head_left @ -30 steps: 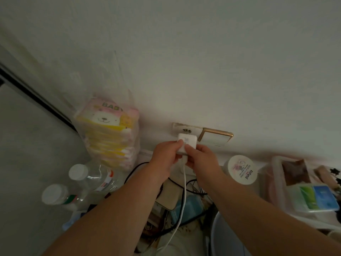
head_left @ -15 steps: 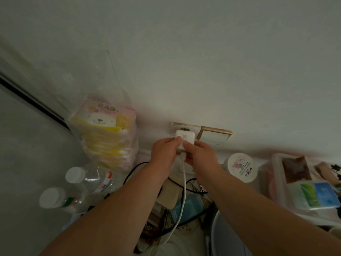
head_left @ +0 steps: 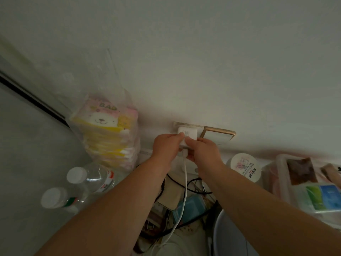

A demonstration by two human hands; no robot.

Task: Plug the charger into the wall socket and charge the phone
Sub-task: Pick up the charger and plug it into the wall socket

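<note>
A white square charger [head_left: 189, 134] is pressed against the wall socket [head_left: 181, 124], which shows as a pale plate just above it. My left hand [head_left: 167, 145] pinches the charger's left side and my right hand [head_left: 202, 149] holds its right side and underside. A white cable [head_left: 184, 183] hangs from the charger's lower end and runs down between my forearms. Whether the prongs are fully in is hidden by the charger body. I cannot pick out the phone for certain among the clutter below.
A gold-framed switch plate [head_left: 217, 134] sits right of the socket. A bagged stack of baby tissue packs [head_left: 107, 130] leans at left, two clear bottles [head_left: 81, 183] below it. A round white tub [head_left: 244, 166], plastic boxes [head_left: 302, 182] and tangled black cables [head_left: 186, 185] crowd the surface underneath.
Both hands have lifted the charger a little up the wall, from just below the socket plate onto it. The cable has followed.
</note>
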